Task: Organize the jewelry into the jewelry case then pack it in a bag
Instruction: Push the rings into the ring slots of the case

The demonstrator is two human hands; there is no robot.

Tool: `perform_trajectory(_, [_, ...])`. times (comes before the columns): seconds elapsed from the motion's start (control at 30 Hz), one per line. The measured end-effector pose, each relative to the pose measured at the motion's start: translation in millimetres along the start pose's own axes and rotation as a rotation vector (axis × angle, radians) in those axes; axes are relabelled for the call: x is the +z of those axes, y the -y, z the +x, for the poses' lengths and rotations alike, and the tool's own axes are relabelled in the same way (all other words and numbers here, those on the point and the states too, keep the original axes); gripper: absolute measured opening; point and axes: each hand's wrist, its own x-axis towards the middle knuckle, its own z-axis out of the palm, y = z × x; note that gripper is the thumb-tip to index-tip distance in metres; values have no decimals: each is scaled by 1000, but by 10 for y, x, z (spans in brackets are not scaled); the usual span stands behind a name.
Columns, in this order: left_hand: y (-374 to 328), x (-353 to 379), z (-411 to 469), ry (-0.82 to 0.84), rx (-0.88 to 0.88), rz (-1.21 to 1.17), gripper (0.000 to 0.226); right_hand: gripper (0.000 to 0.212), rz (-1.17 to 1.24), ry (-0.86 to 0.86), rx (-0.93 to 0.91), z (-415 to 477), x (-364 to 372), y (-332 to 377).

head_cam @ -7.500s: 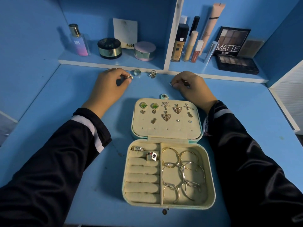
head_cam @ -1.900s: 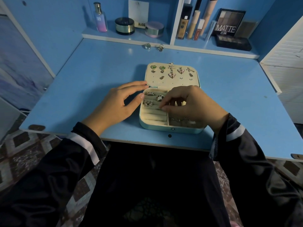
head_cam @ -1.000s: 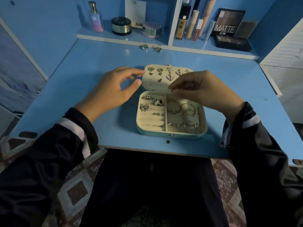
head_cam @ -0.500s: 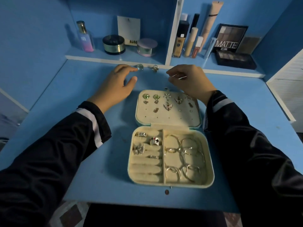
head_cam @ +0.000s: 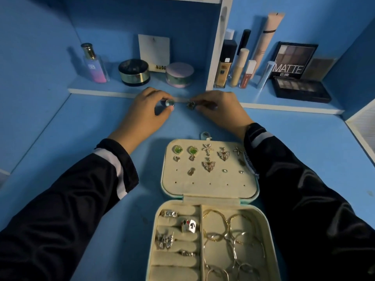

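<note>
The cream-lined jewelry case (head_cam: 211, 191) lies open on the blue desk near me. Its lid panel holds several earrings (head_cam: 208, 166). The left side of its base holds several rings (head_cam: 188, 226) in padded rolls, and the right side holds several hoop bangles (head_cam: 233, 240). At the far edge of the desk, my left hand (head_cam: 146, 114) pinches a ring with a round pale-blue stone (head_cam: 169, 102). My right hand (head_cam: 221, 112) pinches a dark ornate ring (head_cam: 190, 105) beside it.
A low shelf (head_cam: 105, 91) runs along the back with a perfume bottle (head_cam: 94, 63), a black-and-gold jar (head_cam: 134, 72), a pink compact (head_cam: 179, 75), makeup tubes (head_cam: 239, 67) and eyeshadow palettes (head_cam: 298, 86). A white divider (head_cam: 217, 47) splits the shelf. A white panel (head_cam: 363, 126) stands at the right.
Both hands have reached farther to the desk's back edge and closed their fingertips on the two loose rings. The view has moved closer to the desk.
</note>
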Motion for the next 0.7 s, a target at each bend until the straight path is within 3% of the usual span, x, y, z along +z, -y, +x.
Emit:
perform_trajectory(0.33, [5,10,-16,2,65,0,13,11,114,-35,-4,-14,35,-6])
perform_trajectory(0.7, [2,-17,-22,50,60,-73,6,7,432,16,192,-14,2,-7])
